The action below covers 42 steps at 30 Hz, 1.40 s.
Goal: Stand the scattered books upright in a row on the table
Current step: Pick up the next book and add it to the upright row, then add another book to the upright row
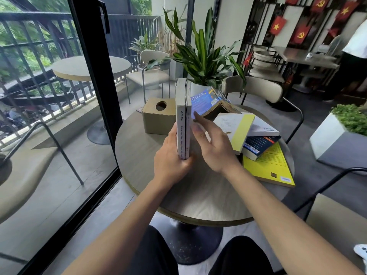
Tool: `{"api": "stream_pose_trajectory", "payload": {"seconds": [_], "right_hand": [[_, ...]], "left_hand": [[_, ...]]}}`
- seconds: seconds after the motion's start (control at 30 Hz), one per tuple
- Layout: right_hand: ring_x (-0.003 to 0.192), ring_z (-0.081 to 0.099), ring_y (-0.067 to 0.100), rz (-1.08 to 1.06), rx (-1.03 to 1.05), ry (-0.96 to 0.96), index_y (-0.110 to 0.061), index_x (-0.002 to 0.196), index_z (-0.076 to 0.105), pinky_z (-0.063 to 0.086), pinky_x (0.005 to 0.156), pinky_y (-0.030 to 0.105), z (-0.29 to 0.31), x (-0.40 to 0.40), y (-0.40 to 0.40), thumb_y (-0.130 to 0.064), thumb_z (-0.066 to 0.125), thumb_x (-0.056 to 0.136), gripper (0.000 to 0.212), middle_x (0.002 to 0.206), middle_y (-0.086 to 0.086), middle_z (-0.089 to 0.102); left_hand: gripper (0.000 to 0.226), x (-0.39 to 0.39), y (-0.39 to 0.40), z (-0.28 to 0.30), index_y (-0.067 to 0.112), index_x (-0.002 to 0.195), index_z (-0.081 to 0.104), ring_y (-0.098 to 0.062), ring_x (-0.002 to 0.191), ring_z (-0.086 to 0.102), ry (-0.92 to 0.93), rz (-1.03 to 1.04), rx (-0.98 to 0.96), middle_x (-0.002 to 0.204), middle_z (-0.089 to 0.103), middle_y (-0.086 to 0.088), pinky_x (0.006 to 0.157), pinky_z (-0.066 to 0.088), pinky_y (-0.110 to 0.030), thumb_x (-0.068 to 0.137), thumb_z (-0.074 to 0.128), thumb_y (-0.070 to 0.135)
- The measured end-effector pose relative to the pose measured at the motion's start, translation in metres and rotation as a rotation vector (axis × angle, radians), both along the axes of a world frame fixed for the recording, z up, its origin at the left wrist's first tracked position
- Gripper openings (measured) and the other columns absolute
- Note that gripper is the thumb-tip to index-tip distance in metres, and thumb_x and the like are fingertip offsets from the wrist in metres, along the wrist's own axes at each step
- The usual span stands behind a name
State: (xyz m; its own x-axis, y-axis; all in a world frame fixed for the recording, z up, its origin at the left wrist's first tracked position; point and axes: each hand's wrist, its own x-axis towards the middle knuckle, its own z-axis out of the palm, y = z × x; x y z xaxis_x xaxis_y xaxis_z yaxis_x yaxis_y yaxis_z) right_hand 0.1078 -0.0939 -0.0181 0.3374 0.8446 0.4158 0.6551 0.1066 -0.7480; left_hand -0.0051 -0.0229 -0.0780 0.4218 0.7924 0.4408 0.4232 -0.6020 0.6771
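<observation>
Two thin white paperback books (183,118) stand upright, spines to the camera, gripped at the base by the left hand (170,161); the script on their spines is too small to read. The right hand (213,143), fingers spread, touches their right side. Beyond it a blue paperback (206,103) leans; rightward lies a pile: yellow-banded white book (237,129), barcoded dark book (260,144), yellow book (270,165). Left, a beige tissue box (158,116), contents unseen.

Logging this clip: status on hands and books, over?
Left hand gripping two upright white-spined books. Right hand open, fingers reaching the tilted blue paperback. Four books still piled flat at right.
</observation>
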Motion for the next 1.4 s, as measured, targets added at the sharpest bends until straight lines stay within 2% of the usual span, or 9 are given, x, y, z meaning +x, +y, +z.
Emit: {"api": "stream_pose_trajectory", "payload": {"seconds": [0.27, 0.5, 0.67, 0.87, 0.97, 1.07, 1.17, 1.27, 1.4], "right_hand": [[0.146, 0.017, 0.035, -0.533, -0.4, -0.295, -0.029, 0.153, 0.028, 0.024, 0.112, 0.05, -0.009, 0.059, 0.005, -0.053, 0.054, 0.091, 0.071, 0.161, 0.017, 0.02], [0.124, 0.042, 0.042, -0.712, -0.468, -0.214, -0.015, 0.135, 0.043, 0.037, 0.099, 0.044, -0.021, 0.078, 0.003, -0.052, 0.071, 0.078, 0.074, 0.136, 0.019, 0.041], [0.128, 0.044, 0.039, -0.72, -0.504, -0.067, -0.008, 0.136, 0.037, 0.042, 0.097, 0.039, -0.01, 0.086, 0.009, -0.05, 0.082, 0.068, 0.092, 0.138, 0.022, 0.044], [0.126, 0.052, 0.036, -0.707, -0.545, 0.032, 0.0, 0.136, 0.034, 0.045, 0.09, 0.039, -0.001, 0.102, 0.012, -0.047, 0.085, 0.068, 0.097, 0.136, 0.019, 0.054], [0.12, 0.056, 0.035, -0.709, -0.525, 0.101, 0.0, 0.13, 0.045, 0.045, 0.08, 0.037, 0.001, 0.108, 0.01, -0.045, 0.082, 0.073, 0.081, 0.131, 0.017, 0.059], [0.105, 0.063, 0.032, -0.681, -0.447, 0.182, -0.006, 0.108, 0.065, 0.041, 0.07, 0.031, 0.002, 0.117, 0.006, -0.037, 0.077, 0.078, 0.045, 0.114, 0.011, 0.069], [0.096, 0.068, 0.032, -0.628, -0.377, 0.352, -0.007, 0.089, 0.068, 0.056, 0.075, 0.039, 0.0, 0.128, 0.002, -0.029, 0.079, 0.074, 0.03, 0.098, 0.012, 0.072], [0.09, 0.072, 0.032, -0.52, -0.349, 0.636, -0.001, 0.105, 0.064, 0.062, 0.068, 0.044, 0.005, 0.129, -0.002, -0.01, 0.079, 0.077, 0.033, 0.101, 0.016, 0.072], [0.084, 0.073, 0.03, -0.387, -0.373, 0.792, 0.001, 0.113, 0.064, 0.062, 0.065, 0.041, 0.015, 0.124, -0.004, 0.004, 0.072, 0.083, 0.032, 0.102, 0.017, 0.073]], "left_hand": [[0.089, 0.017, -0.004, 0.005, 0.027, 0.153, 0.029, -0.027, 0.105, 0.06, -0.019, 0.071, -0.029, 0.131, 0.06, 0.002, 0.077, 0.043, -0.032, 0.068, 0.047, 0.048], [0.075, 0.018, -0.001, -0.003, 0.03, 0.151, 0.032, -0.023, 0.107, 0.061, -0.078, 0.073, -0.002, 0.132, 0.062, 0.005, 0.076, 0.041, -0.027, 0.084, 0.059, 0.049], [0.078, 0.015, -0.003, -0.003, 0.026, 0.151, 0.034, -0.021, 0.106, 0.062, -0.104, 0.073, 0.01, 0.133, 0.062, 0.004, 0.079, 0.047, -0.032, 0.082, 0.053, 0.058], [0.08, 0.013, -0.007, 0.001, 0.022, 0.144, 0.043, -0.008, 0.084, 0.053, -0.15, 0.072, -0.05, 0.117, 0.066, 0.007, 0.072, 0.041, -0.029, 0.077, 0.044, 0.065], [0.081, 0.012, -0.007, 0.001, 0.023, 0.144, 0.043, -0.001, 0.079, 0.046, -0.156, 0.061, -0.069, 0.118, 0.066, 0.007, 0.072, 0.041, -0.028, 0.077, 0.042, 0.067], [0.084, 0.012, -0.007, 0.001, 0.022, 0.146, 0.041, -0.005, 0.084, 0.05, -0.138, 0.047, -0.071, 0.122, 0.065, 0.006, 0.074, 0.042, -0.028, 0.077, 0.04, 0.07], [0.085, 0.012, -0.006, 0.001, 0.022, 0.147, 0.04, -0.014, 0.093, 0.059, -0.126, 0.041, -0.069, 0.124, 0.065, 0.003, 0.075, 0.044, -0.03, 0.077, 0.039, 0.071], [0.085, 0.011, -0.007, 0.001, 0.025, 0.15, 0.037, -0.018, 0.102, 0.061, -0.115, 0.04, -0.055, 0.128, 0.064, 0.003, 0.079, 0.049, -0.036, 0.079, 0.038, 0.071], [0.086, 0.01, -0.006, 0.002, 0.026, 0.151, 0.035, -0.017, 0.104, 0.061, -0.105, 0.031, -0.049, 0.132, 0.062, 0.004, 0.08, 0.05, -0.034, 0.079, 0.037, 0.073]]}}
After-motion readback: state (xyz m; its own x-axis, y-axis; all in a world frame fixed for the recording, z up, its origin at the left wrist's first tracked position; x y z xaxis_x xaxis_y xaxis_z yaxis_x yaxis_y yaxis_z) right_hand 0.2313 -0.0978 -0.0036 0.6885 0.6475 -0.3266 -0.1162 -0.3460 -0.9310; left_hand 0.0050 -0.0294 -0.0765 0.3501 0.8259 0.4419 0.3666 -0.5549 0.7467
